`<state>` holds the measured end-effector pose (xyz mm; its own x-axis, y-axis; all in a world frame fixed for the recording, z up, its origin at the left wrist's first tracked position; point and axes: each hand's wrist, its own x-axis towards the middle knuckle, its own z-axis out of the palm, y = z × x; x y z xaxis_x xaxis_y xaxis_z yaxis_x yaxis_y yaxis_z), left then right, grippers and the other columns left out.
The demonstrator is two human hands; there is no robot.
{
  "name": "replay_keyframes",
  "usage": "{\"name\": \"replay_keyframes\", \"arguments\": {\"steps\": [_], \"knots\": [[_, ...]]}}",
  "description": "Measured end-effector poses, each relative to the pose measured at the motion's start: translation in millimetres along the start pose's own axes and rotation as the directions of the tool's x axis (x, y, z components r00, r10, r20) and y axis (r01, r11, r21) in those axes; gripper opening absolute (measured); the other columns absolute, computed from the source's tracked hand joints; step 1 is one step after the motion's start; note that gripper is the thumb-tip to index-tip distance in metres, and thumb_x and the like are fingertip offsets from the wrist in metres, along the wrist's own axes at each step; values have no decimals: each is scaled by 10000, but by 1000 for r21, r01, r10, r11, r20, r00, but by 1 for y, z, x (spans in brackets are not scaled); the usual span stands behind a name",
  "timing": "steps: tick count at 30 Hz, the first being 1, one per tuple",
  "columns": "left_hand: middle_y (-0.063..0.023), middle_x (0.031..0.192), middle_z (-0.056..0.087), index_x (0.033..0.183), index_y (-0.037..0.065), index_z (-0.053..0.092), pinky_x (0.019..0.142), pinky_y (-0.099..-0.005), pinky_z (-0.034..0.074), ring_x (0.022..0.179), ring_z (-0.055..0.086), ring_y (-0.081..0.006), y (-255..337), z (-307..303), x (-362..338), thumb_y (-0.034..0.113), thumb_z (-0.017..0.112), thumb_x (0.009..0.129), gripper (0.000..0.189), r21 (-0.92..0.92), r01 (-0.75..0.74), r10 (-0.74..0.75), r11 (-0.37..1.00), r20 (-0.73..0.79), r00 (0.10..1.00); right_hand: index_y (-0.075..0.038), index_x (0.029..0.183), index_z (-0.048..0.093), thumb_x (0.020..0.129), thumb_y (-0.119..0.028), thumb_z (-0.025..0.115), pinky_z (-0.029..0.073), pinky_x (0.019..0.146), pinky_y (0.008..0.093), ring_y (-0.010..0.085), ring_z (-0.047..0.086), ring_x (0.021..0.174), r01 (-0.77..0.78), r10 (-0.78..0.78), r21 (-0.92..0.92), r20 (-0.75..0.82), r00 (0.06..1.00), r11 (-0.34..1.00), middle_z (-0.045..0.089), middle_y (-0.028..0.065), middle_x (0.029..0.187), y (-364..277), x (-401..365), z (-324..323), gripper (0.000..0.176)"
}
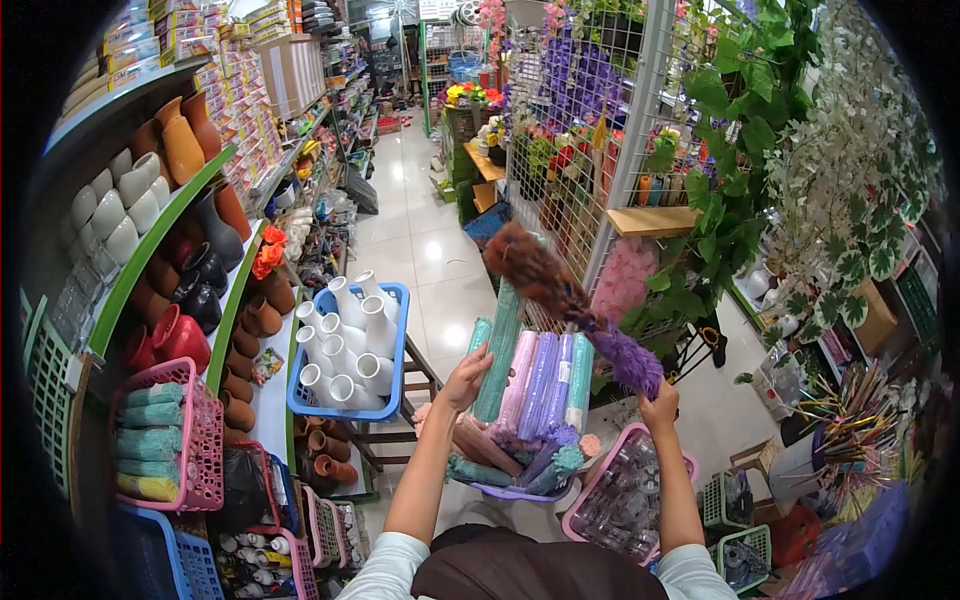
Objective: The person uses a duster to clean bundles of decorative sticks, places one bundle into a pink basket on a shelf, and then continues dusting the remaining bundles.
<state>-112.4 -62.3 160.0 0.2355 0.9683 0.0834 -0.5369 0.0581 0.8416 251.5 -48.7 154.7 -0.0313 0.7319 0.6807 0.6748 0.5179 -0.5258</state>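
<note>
My right hand (658, 407) is closed round the lower end of a fluffy duster (570, 300), brown at its far end and purple near the hand. The duster slants up and to the left, its tip blurred. My left hand (467, 378) touches the left side of a tall green mesh roll (497, 365); its fingers are partly bent, and whether they grip the roll is unclear. Pink (517, 380) and purple rolls (540, 385) stand beside it in a purple basket (520, 492).
A blue basket (350, 408) of white vases stands left on a stool. Pink baskets (205, 440) and shelves of pots line the left. A pink basket (578, 500) sits lower right. Wire grid panels (570, 130) and hanging leaves rise at right; a tiled aisle (405, 200) runs ahead.
</note>
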Motion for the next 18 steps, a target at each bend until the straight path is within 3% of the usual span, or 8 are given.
{"name": "replay_keyframes", "arguments": {"steps": [3,4,7,8,11,13,14,18], "knots": [[-102,1003,592,1214,32,472,691,-318,520,815,605,-197,8,-13,-5,335,395,944,413,-172,70,-61,983,56,997,-27,918,616,662,-210,659,469,601,402,365,599,672,60,-54,-35,161,985,998,619,178,760,-5,-8,-3,318],[-111,955,602,1154,16,511,650,-313,520,751,608,-204,10,-6,-7,403,357,944,466,-171,27,-43,985,-89,995,-41,870,632,647,-247,674,473,590,398,346,602,653,87,-74,-62,191,979,994,620,163,740,-1,-14,-2,307],[-94,939,602,1202,40,471,658,-296,521,710,598,-174,16,-25,-6,543,359,918,589,-49,348,-349,936,-257,901,-58,840,649,641,-276,681,486,590,374,336,609,643,253,-242,10,323,915,967,630,149,732,1,-23,-4,297],[-72,916,598,1234,44,449,657,-266,519,685,595,-149,15,-17,-17,522,388,920,575,-103,109,-125,989,-160,979,-62,804,660,605,-317,691,493,593,370,323,614,641,285,-286,51,335,898,957,636,142,744,1,-25,-4,325],[-57,994,581,1285,51,410,700,-246,512,824,587,-129,42,14,-24,447,433,930,532,-31,-91,88,995,-94,992,-50,812,662,593,-331,690,491,584,368,320,616,640,274,-273,40,312,910,961,639,142,748,3,-27,4,357],[-61,1102,560,1324,63,371,743,-258,509,910,584,-151,20,-24,-19,363,436,946,487,235,-114,140,965,-101,985,-47,824,639,648,-316,690,481,586,391,337,609,650,206,-197,-8,256,947,979,627,146,723,-4,-19,8,326],[-68,1166,539,1377,77,298,763,-266,512,930,591,-177,13,-41,-14,281,410,960,477,-140,35,-46,990,-83,995,-44,843,636,655,-317,688,479,589,393,342,610,658,168,-154,-45,224,962,985,626,153,729,-2,-17,13,336],[-99,1205,499,1386,80,261,668,-300,551,904,601,-197,28,-26,-17,340,435,943,543,-186,31,-12,982,100,995,-10,955,610,725,-229,652,478,624,405,379,612,724,55,-54,-5,75,996,999,628,193,783,-29,4,21,320]]}}
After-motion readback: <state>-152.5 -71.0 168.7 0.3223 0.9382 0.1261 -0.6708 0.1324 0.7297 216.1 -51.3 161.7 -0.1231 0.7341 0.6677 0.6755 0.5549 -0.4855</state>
